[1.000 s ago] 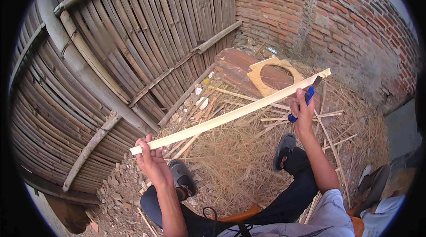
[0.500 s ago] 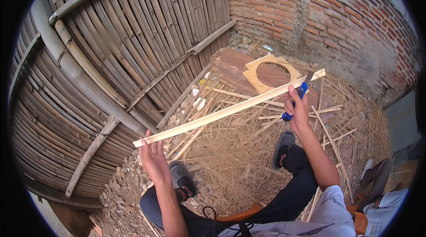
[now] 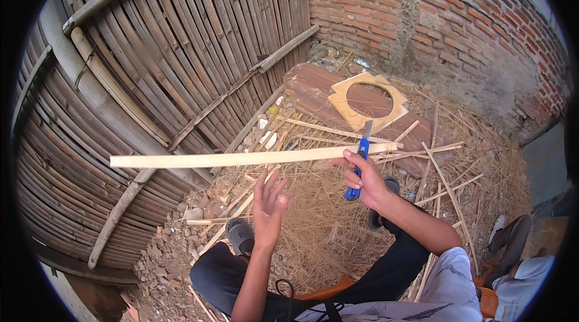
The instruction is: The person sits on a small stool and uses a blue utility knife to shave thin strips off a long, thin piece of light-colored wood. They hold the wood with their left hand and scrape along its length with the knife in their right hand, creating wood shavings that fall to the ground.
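A long, pale bamboo strip (image 3: 241,159) stretches nearly level across the view, its left end free in the air. My right hand (image 3: 369,184) grips the strip close to its right end, together with a blue utility knife (image 3: 357,168) whose blade points up and away from me. Just below the middle of the strip, my left hand (image 3: 269,206) is apart from it, fingers spread and holding nothing.
Beyond my hands a yellowish board with a round hole (image 3: 344,102) lies on a brown plank (image 3: 304,87). Loose strips and shavings (image 3: 313,219) cover the ground. A bamboo fence (image 3: 199,50) stands left, a brick wall (image 3: 362,14) behind. Another person (image 3: 512,246) sits at the right.
My left hand has let go of the strip's left end and moved right. My right hand has come nearer and left with strip and knife, and the strip now lies more level.
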`<state>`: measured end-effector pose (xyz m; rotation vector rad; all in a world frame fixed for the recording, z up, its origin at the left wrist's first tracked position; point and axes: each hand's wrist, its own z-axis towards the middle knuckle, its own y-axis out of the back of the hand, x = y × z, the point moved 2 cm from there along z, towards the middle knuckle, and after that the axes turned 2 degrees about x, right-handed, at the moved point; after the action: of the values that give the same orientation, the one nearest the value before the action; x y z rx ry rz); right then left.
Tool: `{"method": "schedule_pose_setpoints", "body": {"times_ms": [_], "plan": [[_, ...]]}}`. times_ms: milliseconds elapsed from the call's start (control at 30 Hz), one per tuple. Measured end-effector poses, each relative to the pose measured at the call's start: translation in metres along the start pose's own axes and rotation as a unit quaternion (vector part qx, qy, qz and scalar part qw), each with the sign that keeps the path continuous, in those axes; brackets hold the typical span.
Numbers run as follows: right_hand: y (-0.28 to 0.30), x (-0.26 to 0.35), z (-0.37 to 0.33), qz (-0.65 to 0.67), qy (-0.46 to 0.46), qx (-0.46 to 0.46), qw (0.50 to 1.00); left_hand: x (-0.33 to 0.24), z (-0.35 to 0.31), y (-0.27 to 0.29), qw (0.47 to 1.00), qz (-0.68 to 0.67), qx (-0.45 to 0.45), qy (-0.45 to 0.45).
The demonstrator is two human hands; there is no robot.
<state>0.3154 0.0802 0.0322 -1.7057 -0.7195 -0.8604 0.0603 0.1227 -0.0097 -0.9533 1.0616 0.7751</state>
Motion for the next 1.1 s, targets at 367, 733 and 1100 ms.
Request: {"method": "schedule_pose_setpoints", "body": {"times_ms": [367,733,1100], "plan": [[0.013,-0.017,0.014,-0.274,-0.146,0.173,0.935,-0.024,0.009,0.041,0.958,-0.046,-0.263,-0.103],[0.036,0.002,0.015,-0.502,0.193,0.101,0.837,-0.05,-0.002,0.046,0.958,0.139,-0.222,-0.117],[-0.002,-0.027,-0.001,-0.573,0.037,0.292,0.765,-0.052,0.0,0.037,0.989,0.026,-0.109,-0.099]]}}
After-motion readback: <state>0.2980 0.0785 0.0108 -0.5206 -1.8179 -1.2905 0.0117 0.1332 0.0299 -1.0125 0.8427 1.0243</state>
